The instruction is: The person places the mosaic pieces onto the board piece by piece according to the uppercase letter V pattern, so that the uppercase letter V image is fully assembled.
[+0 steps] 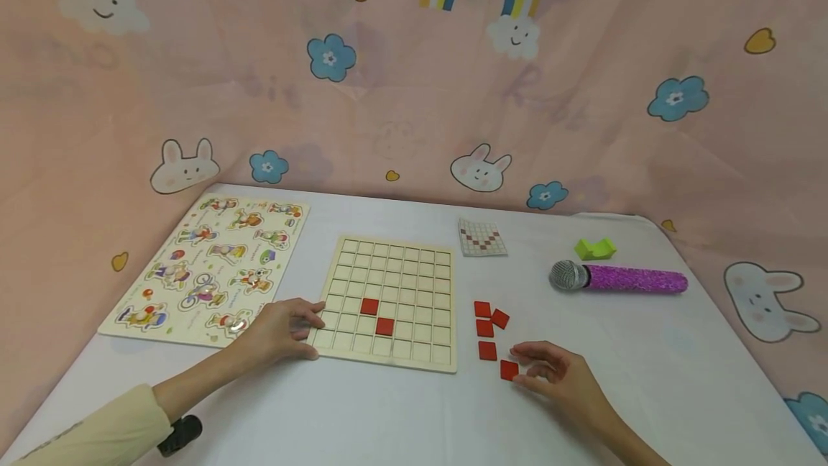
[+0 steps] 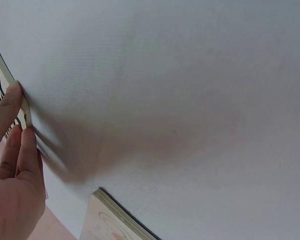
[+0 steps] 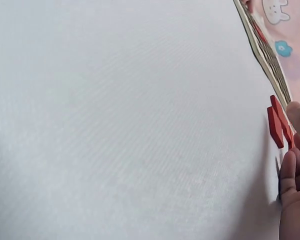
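Observation:
A pale wooden grid board (image 1: pixel 420 349) lies flat on the white table, with a red square tile (image 1: pixel 369 306) and another red tile (image 1: pixel 384 326) in its cells. My left hand (image 1: pixel 278 329) holds the board's left edge near its front corner; the left wrist view shows the fingers (image 2: pixel 12 100) on that edge. To the board's right lie several loose red tiles (image 1: pixel 484 328). My right hand (image 1: pixel 559 376) is at the nearest red tile (image 1: pixel 509 370), thumb and fingers spread around its right side. In the right wrist view, red tiles (image 3: pixel 275 127) appear by the fingertips.
A picture puzzle board (image 1: pixel 194 250) is at the left. Behind the loose tiles is a small pattern card (image 1: pixel 481 237). A purple microphone (image 1: pixel 637 280) and a green block (image 1: pixel 595 249) lie at the right. A black object (image 1: pixel 181 436) shows beneath the left sleeve.

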